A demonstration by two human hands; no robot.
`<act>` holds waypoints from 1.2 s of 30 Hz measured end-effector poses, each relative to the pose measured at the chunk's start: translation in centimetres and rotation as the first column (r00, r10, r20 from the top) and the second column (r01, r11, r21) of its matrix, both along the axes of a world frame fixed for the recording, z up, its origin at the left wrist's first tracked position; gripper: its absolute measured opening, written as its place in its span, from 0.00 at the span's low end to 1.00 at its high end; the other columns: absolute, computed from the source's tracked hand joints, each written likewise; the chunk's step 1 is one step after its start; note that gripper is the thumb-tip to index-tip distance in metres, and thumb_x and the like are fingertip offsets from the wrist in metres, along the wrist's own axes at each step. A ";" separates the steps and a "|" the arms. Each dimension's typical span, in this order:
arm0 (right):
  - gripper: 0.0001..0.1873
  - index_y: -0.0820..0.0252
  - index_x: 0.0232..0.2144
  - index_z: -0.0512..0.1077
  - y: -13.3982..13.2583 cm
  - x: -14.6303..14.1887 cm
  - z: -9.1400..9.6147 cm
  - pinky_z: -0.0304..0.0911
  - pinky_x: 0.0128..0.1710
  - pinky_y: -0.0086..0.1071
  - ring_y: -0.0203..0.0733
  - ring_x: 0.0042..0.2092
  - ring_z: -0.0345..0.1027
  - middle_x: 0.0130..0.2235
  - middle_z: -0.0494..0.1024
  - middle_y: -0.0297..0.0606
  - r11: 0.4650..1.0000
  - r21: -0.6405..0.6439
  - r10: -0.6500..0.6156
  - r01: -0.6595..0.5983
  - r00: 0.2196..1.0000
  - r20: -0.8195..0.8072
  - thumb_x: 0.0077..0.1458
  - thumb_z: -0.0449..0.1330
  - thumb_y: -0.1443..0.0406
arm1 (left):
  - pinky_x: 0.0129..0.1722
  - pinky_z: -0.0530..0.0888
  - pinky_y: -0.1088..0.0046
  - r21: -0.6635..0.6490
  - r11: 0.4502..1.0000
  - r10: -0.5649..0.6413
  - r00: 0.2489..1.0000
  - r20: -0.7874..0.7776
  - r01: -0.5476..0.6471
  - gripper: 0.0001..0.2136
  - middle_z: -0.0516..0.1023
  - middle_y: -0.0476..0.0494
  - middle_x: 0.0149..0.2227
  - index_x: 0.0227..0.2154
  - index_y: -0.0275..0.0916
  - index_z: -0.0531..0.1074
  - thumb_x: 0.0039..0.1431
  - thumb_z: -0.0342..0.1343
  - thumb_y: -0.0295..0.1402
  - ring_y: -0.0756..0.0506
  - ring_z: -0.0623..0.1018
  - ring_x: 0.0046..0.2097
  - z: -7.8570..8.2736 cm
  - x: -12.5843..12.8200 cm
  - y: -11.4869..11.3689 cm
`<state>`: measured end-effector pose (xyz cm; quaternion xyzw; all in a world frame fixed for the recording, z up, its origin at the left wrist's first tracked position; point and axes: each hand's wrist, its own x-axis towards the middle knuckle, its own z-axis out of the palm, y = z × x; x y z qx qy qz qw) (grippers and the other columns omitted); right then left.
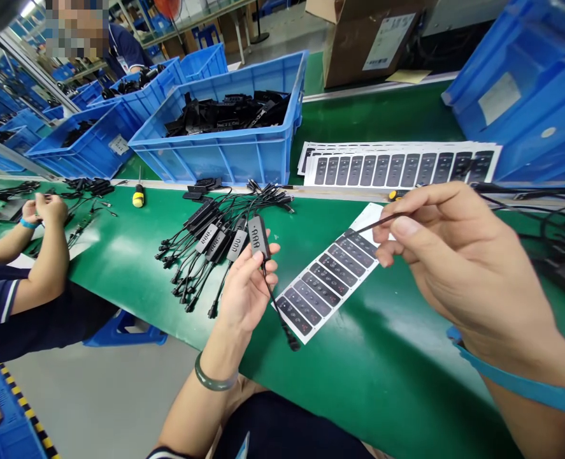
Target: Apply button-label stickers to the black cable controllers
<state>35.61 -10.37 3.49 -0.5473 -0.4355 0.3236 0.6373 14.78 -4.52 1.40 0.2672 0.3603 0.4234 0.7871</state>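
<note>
My left hand (pixel 250 280) grips a small black cable controller (pixel 258 237) with several oval cutouts on its face. From the controller's near end a short cable hangs down to a black connector. My right hand (pixel 458 255) pinches slim dark tweezers (pixel 371 224), their tip at the upper end of a label sheet (pixel 294 331). Whether the tip touches a label is hard to tell. The sheet lies slanted on the green table and carries a row of dark labels with small printed icons. Left of my left hand lies a bunch of similar controllers (pixel 215 245) with cables.
Behind the controllers stands a blue bin (pixel 215 156) of black parts. More label sheets (pixel 311 172) lie at the back, beside another blue bin (pixel 525 108). A yellow screwdriver (pixel 139 196) is on the table. At left a co-worker's hands (pixel 48 209) work; black cables (pixel 559 217) lie at right.
</note>
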 end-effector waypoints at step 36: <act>0.11 0.58 0.34 0.71 0.7 -4.2 -2.5 0.63 0.17 0.23 0.29 0.21 0.62 0.27 0.70 0.30 0.949 -0.151 0.258 -0.278 0.956 -0.139 0.54 0.65 0.58 | 0.34 0.77 0.74 0.083 0.926 -0.363 0.930 -0.064 0.367 0.27 0.80 0.41 0.40 0.56 0.42 0.69 0.53 0.65 0.27 0.43 0.82 0.39 -1.0 0.9 -3.7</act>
